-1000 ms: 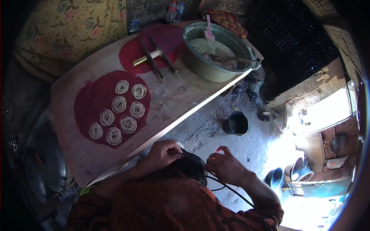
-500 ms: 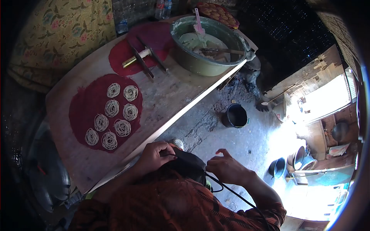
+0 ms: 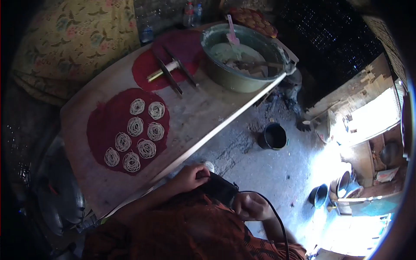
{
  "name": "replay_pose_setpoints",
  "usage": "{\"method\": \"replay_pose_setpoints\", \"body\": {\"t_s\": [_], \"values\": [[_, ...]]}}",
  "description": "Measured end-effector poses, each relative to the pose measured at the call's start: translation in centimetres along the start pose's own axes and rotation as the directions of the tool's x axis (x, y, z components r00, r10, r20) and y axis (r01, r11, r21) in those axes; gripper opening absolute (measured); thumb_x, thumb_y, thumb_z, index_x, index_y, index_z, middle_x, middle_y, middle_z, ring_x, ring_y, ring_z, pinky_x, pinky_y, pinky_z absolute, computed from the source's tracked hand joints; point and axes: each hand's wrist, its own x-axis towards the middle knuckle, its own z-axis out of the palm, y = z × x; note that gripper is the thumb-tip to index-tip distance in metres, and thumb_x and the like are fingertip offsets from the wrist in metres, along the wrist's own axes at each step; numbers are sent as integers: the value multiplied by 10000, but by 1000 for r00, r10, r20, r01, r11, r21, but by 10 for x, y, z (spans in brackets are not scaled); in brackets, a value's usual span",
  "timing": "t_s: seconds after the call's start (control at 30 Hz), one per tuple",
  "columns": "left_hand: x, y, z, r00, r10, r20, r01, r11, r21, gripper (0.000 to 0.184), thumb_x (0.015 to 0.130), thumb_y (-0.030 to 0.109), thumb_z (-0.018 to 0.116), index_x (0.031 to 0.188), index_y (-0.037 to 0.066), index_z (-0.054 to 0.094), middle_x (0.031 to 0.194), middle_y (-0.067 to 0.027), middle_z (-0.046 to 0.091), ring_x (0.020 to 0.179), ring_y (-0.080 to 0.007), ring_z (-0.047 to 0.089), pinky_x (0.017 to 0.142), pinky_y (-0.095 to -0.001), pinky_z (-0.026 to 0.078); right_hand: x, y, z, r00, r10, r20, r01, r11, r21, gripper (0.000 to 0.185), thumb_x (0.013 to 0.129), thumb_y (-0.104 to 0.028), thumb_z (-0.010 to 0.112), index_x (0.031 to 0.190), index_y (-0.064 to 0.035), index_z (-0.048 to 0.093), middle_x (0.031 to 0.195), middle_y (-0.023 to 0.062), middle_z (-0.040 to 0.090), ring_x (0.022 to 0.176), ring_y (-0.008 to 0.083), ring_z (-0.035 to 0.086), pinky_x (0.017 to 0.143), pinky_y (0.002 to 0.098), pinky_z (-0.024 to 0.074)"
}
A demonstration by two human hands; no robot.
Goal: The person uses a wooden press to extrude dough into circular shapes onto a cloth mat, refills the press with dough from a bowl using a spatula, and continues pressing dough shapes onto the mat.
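Observation:
At my waist is a black pouch (image 3: pixel 219 189) with a black cable (image 3: pixel 274 212) running from its right end. My left hand (image 3: pixel 193 177) is closed on the pouch's left upper edge, thumb and fingers pinched together. My right hand (image 3: pixel 252 206) is curled against the pouch's right end, below the cable. What its fingers hold, if anything, is hidden. To the left on the wooden table (image 3: pixel 190 117), several round nests of pale strands (image 3: pixel 135 126) lie on a dark red round sheet (image 3: pixel 104 125).
A wooden press-like tool (image 3: pixel 170 69) rests on red and purple sheets behind the nests. A large green basin (image 3: pixel 234 80) with pale batter and a pink-handled scoop (image 3: pixel 232 34) stands at the table's far end. Black buckets (image 3: pixel 274 138) sit on the concrete floor.
My right hand has moved down and left, from a raised forefinger to a curl at the pouch's end. The cable now arches over that hand. The view has shifted slightly.

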Motion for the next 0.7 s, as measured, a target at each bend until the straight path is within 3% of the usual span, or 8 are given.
{"method": "replay_pose_setpoints", "body": {"t_s": [0.1,0.17,0.23,0.3,0.43,0.53,0.63,0.7], "values": [[4,-1,9,987,144,77,-145,989,7,203,794,123,730,944,45,618,904,-87,657,867,-190,649,766,-319,506,56,-17,50,913,-387,128,315,869,382,536,976,-516,470,807,-16,568,542,-21,402,431,76,406,365,259,285],[2,-5,27,988,146,56,-150,986,68,200,800,129,727,942,45,615,898,-87,652,860,-193,648,763,-323,504,89,-54,76,315,-889,332,479,451,753,547,967,-511,492,757,-13,578,550,12,449,405,114,402,361,269,287],[-1,1,29,987,148,58,-154,979,136,197,806,135,724,941,46,612,892,-88,647,853,-195,646,761,-328,503,102,-116,86,-246,-761,600,400,484,778,448,955,-383,572,769,24,597,629,98,548,442,185,492,396,278,366],[0,16,25,985,101,140,-115,988,100,196,815,137,717,947,44,605,882,-89,637,834,-204,642,744,-339,502,61,-165,108,-170,-851,497,517,352,780,375,958,-297,588,780,32,607,682,142,583,481,214,532,417,287,397],[-1,7,38,956,269,114,-275,961,40,177,819,124,709,911,30,592,830,-99,625,781,-232,634,698,-361,492,48,-271,145,-327,-355,876,668,569,480,192,856,-124,629,811,54,685,607,147,600,450,195,583,394,262,476],[-2,-7,55,933,326,153,-327,945,-18,213,814,149,727,889,17,577,860,-118,630,796,-254,637,701,-365,488,83,-273,199,-289,-269,919,653,647,394,211,876,-179,655,849,30,669,692,104,634,496,157,576,452,248,471],[-27,2,21,827,554,95,-562,812,158,407,848,273,709,1172,72,565,1027,-157,598,914,-277,605,819,-365,487,149,-231,215,312,353,882,839,333,-430,268,935,-257,618,986,5,644,870,89,656,702,219,636,600,325,509],[-66,-17,-15,802,598,-7,-572,771,279,488,876,337,667,1260,71,526,1055,-178,593,958,-296,596,862,-394,478,222,-143,172,483,669,564,739,35,-673,266,938,-293,608,1003,-39,655,916,92,677,836,202,642,721,342,508]]}}
